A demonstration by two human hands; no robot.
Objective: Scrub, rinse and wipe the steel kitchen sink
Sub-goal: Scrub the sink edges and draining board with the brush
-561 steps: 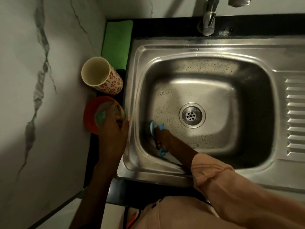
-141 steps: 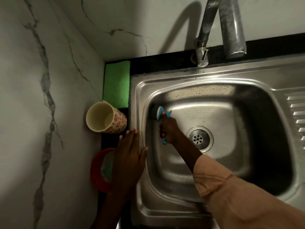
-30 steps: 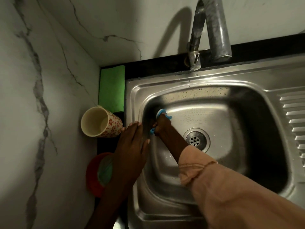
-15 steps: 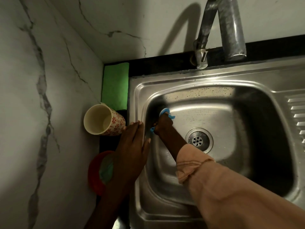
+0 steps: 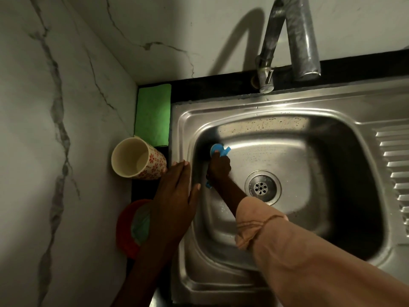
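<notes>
While the person leans over it, the stainless steel kitchen sink (image 5: 321,138) fills most of the head view, set into a black stone bench (image 5: 212,85) tucked into a corner of white marble-veined wall (image 5: 55,107). The right hand (image 5: 219,167) is down inside the basin at its far left corner, fingers curled round a blue plastic scrubbing brush (image 5: 218,149) whose round head sits against the steel wall; a bit of blue handle pokes out below the wrist. The left hand (image 5: 174,196) lies flat with straight fingers on the sink's left rim, holding nothing.

Just beside its fingertips stands a cream cup with red flower print (image 5: 137,158), tilted toward the wall. Behind that cup a green folded cloth (image 5: 152,114) lies on the bench against the wall. Nearer the person, a red round plastic dish (image 5: 127,229) with something pale green in it is half covered by the left forearm. A curved steel tap (image 5: 287,41) rises at the back and casts a big shadow on the wall; its top is cut off by the frame. The round steel drain strainer (image 5: 262,187) sits mid-basin, near the right wrist. The peach sleeve (image 5: 309,262) blocks the sink's near edge. The ribbed draining board (image 5: 394,173) runs off to the right. The basin's right side is in deep shadow, so little can be made out there.
</notes>
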